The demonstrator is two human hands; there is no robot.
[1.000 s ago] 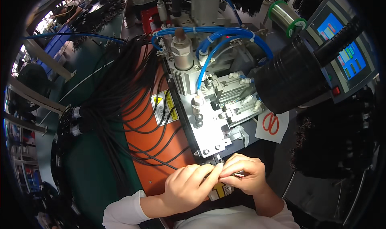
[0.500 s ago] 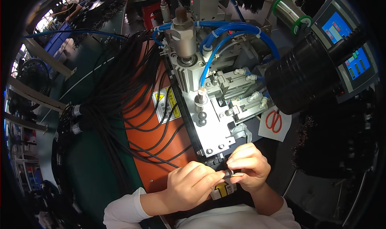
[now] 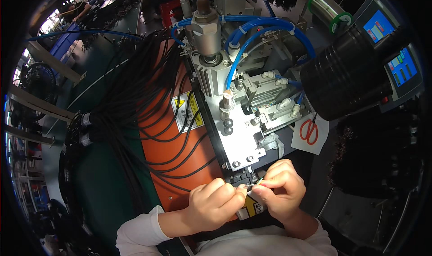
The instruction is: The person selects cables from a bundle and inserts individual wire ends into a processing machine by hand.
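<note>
My left hand (image 3: 212,205) is closed, its thumb and forefinger pinching the end of what looks like a black cable, mostly hidden in the fingers. Close against it, my right hand (image 3: 283,192) is closed in a pinch on thin wires (image 3: 259,181), one of them greenish. The fingertips of both hands nearly meet. Just beyond them lies the dark front end (image 3: 242,177) of a bench machine with a brightly lit metal plate (image 3: 245,143).
Black cables (image 3: 135,98) run over the orange base (image 3: 180,159) on the left. Blue air hoses (image 3: 270,24) arch above the machine. At right are red-handled scissors (image 3: 309,131) on white paper, a black cylinder (image 3: 344,74), a screen (image 3: 378,26) and a wire spool (image 3: 330,13).
My hands have drawn their fingertips together slightly toward the machine. Thin wires now show between them, where a dark cable end was visible before. The view has shifted slightly.
</note>
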